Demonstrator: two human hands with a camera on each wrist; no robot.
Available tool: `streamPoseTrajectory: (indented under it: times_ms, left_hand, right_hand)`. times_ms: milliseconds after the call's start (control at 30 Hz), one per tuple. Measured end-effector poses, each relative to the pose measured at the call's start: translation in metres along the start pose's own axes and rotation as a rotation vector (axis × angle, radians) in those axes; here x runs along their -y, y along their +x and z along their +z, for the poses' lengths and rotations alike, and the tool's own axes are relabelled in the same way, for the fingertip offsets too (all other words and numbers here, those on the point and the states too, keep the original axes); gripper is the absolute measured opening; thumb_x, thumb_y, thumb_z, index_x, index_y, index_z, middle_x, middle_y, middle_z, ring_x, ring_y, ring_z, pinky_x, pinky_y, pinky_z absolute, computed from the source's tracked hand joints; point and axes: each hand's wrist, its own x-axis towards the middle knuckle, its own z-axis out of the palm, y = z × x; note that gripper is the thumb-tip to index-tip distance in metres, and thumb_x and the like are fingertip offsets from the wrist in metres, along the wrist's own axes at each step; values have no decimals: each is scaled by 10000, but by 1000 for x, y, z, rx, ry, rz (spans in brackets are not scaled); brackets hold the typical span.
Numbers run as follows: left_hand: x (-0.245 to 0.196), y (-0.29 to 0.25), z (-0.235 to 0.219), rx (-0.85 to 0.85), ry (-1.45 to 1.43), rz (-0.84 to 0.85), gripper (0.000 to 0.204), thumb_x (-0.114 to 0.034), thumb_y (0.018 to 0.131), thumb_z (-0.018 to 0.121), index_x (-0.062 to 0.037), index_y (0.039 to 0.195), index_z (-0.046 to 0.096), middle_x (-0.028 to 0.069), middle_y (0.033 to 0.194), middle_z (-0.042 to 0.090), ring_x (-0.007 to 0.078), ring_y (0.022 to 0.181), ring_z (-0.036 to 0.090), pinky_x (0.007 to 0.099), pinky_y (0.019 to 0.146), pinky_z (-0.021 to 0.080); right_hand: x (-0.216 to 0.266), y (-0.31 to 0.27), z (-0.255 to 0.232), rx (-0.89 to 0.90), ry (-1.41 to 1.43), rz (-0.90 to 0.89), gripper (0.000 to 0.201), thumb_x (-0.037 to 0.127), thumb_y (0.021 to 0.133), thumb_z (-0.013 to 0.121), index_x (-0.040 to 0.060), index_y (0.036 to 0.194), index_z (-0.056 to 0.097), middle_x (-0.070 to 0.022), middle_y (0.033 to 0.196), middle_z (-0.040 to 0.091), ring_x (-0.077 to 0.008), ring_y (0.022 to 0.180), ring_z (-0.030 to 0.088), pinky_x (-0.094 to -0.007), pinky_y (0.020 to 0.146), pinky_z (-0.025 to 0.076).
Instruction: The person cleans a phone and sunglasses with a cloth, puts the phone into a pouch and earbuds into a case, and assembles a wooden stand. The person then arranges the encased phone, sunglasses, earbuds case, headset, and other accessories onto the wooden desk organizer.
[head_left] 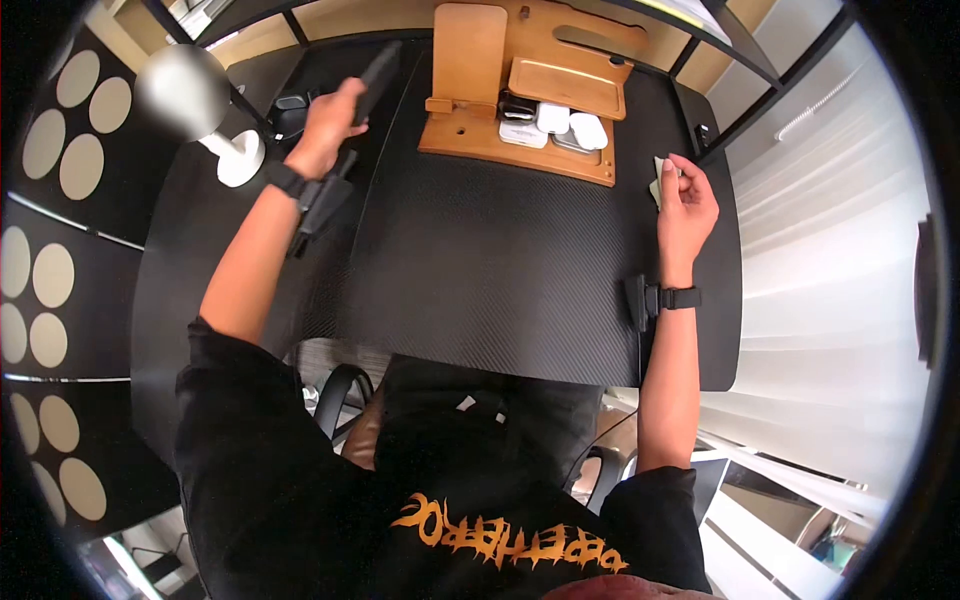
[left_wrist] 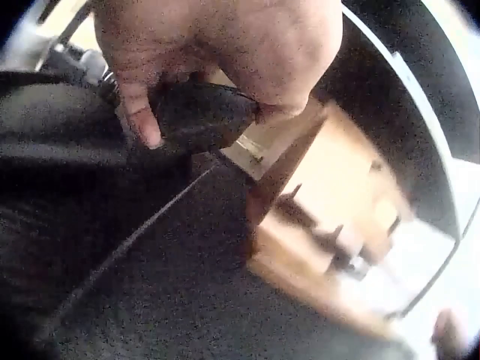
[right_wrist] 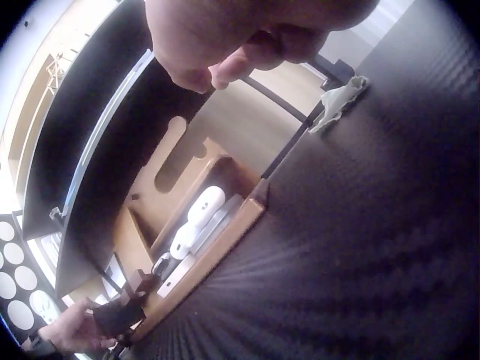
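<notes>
My left hand (head_left: pixel 325 132) grips a flat black object (head_left: pixel 378 80) above the left back of the desk, left of a wooden desk organizer (head_left: pixel 515 165). In the left wrist view the thumb and fingers close around this dark object (left_wrist: pixel 199 116); its exact kind I cannot tell. At the desk's right side, my right hand (head_left: pixel 686 212) hovers with loosely bent fingers and nothing in them. Beside its fingertips in the head view is a crumpled pale green cloth or paper (head_left: pixel 656 190). The right wrist view shows this crumpled piece (right_wrist: pixel 339 103) lying on the desk, apart from the fingers.
Several small white cases (head_left: pixel 553 118) sit in the organizer. A white lamp (head_left: pixel 238 160) stands at the back left, with a small black open container (head_left: pixel 290 118) near it. Dark shelf posts (head_left: pixel 752 105) rise at the desk's back right. A white curtain (head_left: pixel 820 240) hangs along the right.
</notes>
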Motion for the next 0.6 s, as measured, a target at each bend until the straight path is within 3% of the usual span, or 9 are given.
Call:
streamPoseTrajectory:
  times_ms: [33, 100, 167, 200, 300, 333, 467, 567, 600]
  left_hand:
    - [0, 0, -4, -53, -192, -53, 508, -433, 1014, 634, 9, 1257, 690, 86, 1166, 688, 199, 990, 667, 361, 873, 581]
    - [-14, -19, -3, -119, -209, 110, 459, -368, 1031, 643, 28, 1261, 671, 81, 1166, 692, 202, 1046, 671, 359, 937, 552]
    - [-22, -38, 5, -154, -279, 290, 455, -335, 1014, 691, 32, 1282, 692, 43, 1123, 726, 128, 963, 672, 306, 873, 540]
    - [-29, -47, 8, -162, -252, 310, 503, -288, 1024, 705, 45, 1395, 636, 47, 1135, 738, 106, 1008, 673, 288, 888, 525]
    - [-38, -70, 22, -44, -214, 382, 541, -239, 1028, 710, 62, 1460, 580, 61, 1184, 734, 97, 1032, 675, 272, 884, 528]
    - [-41, -79, 29, -38, -168, 349, 493, -201, 1072, 638, 47, 1491, 561, 81, 1308, 700, 150, 1135, 681, 315, 989, 527]
    - [-33, -89, 50, -9, -206, 270, 496, -191, 1071, 636, 42, 1501, 555, 68, 1333, 688, 137, 1143, 678, 309, 992, 531]
    - [-35, -99, 69, 94, -139, 496, 602, -132, 1022, 713, 108, 1526, 488, 128, 1385, 674, 131, 1154, 668, 288, 970, 537]
    - [-35, -101, 74, 142, -93, 532, 617, -110, 1003, 723, 85, 1538, 485, 151, 1446, 651, 139, 1213, 645, 294, 1004, 523]
  right_hand:
    - [0, -1, 1, 11, -3, -4, 206, 149, 1015, 763, 3, 1160, 764, 61, 726, 592, -12, 659, 509, -201, 623, 411]
    - [0, -1, 3, -18, -5, 10, 204, 152, 1011, 765, 11, 1158, 771, 62, 721, 586, -11, 649, 500, -201, 616, 407]
    - [0, -1, 2, -15, -11, -6, 200, 154, 1002, 772, 19, 1149, 781, 64, 710, 575, -10, 643, 490, -202, 612, 406]
    - [-1, 0, 2, -28, -14, 3, 200, 154, 1002, 772, 19, 1149, 781, 64, 710, 575, -10, 643, 490, -202, 612, 406]
    - [0, -1, 2, -39, -41, -20, 200, 163, 991, 782, 24, 1135, 789, 69, 698, 561, -8, 638, 482, -207, 608, 407]
    - [2, -1, 3, -36, -48, -12, 198, 166, 989, 783, 26, 1129, 792, 70, 694, 561, -8, 636, 482, -210, 609, 411]
    - [2, -1, 2, -46, -54, -4, 203, 180, 983, 788, 30, 1120, 794, 74, 687, 566, -8, 633, 484, -214, 614, 419]
    - [3, -1, 2, -53, -63, 7, 204, 184, 981, 791, 31, 1115, 795, 73, 681, 570, -7, 630, 486, -213, 615, 420]
    - [4, -1, 2, -54, -64, 6, 204, 184, 981, 791, 31, 1115, 795, 73, 681, 570, -7, 630, 486, -213, 615, 420]
